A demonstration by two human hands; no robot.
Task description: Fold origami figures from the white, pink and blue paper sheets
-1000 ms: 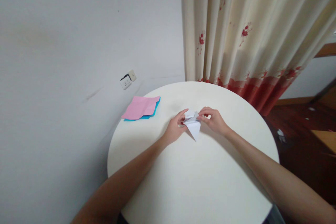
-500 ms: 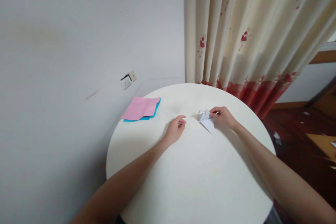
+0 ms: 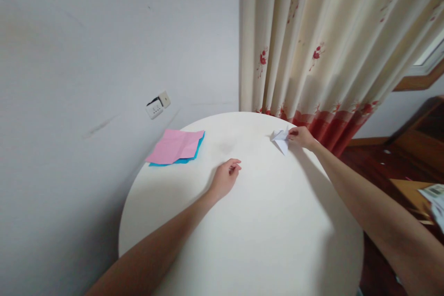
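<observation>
A folded white paper figure (image 3: 280,139), with pointed tips, is at the far right part of the round white table (image 3: 243,231). My right hand (image 3: 301,138) pinches its right side between thumb and fingers. Over the middle of the table, my left hand (image 3: 226,176) is empty, its fingers loosely curled and a gap showing beside the thumb. At the far left of the tabletop lies a pink paper sheet (image 3: 175,144), on top of blue paper (image 3: 163,164) that shows along its edges.
A white wall with a power socket (image 3: 154,108) borders the table on the left. Behind it hangs a cream curtain (image 3: 294,55) with red flowers. On the right, below table height, a brown cardboard piece (image 3: 404,189) and papers lie over the dark floor.
My right hand has carried the white paper figure farther back, toward the table's far right edge. My left hand has stayed near the middle. The view has shifted slightly to the right.
</observation>
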